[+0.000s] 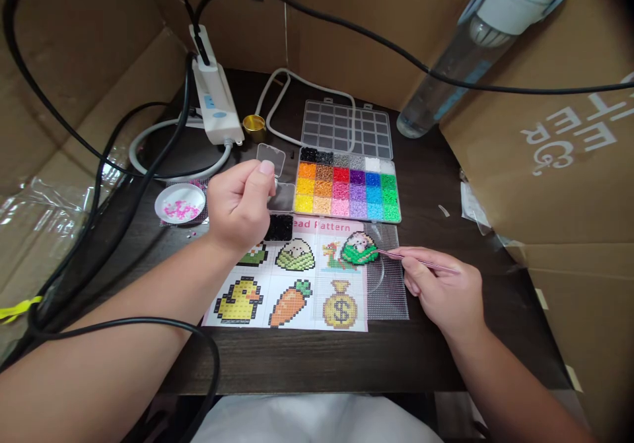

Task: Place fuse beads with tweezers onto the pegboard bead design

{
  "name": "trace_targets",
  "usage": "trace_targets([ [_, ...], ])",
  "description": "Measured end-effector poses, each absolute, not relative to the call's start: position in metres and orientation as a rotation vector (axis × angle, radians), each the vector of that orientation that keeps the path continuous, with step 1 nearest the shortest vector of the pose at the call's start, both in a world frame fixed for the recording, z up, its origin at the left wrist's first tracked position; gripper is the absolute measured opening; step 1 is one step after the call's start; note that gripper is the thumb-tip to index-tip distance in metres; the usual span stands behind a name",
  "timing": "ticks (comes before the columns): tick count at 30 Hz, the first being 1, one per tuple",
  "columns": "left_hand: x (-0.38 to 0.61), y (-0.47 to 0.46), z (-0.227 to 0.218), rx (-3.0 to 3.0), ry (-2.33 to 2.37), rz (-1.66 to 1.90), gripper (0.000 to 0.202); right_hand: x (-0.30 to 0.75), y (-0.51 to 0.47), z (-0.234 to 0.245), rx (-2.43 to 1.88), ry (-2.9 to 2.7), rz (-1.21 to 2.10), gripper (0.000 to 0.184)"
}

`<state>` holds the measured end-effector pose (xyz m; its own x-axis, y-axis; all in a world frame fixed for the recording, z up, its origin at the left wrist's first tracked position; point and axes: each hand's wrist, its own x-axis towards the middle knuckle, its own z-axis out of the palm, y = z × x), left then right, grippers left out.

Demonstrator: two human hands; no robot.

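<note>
My right hand (pixel 443 288) is closed round thin pink tweezers (pixel 428 261), pointing left. Their tips meet the right edge of a bead figure (pixel 360 249), green below and white with pink above, outlined in black. It lies over the pattern sheet (pixel 292 301) and the left part of a clear pegboard (pixel 389 298). My left hand (pixel 240 205) is a raised fist, thumb on top, above the sheet's upper left; what it may hold is hidden. Just beside it, a small box of black beads (pixel 279 228) stands with its lid up.
Behind the sheet sits an open bead case (pixel 347 189) sorted by colour. A white dish (pixel 180 203) of pink beads stands left, near a power strip (pixel 215 100) and a gold cup (pixel 254 126). Black cables (pixel 347 29) cross overhead; a clear tube (pixel 460 67) leans at right. Cardboard walls surround the table.
</note>
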<state>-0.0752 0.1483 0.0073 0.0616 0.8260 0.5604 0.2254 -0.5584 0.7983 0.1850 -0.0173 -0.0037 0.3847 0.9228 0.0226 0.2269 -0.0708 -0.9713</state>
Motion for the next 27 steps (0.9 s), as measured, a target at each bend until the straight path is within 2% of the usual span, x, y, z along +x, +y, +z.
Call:
trace_targets([
  [27,-0.075,0.148,0.004,1.805,1.003,1.543,0.054,0.195,-0.023,-0.013,-1.547,-1.003,0.830,0.013],
])
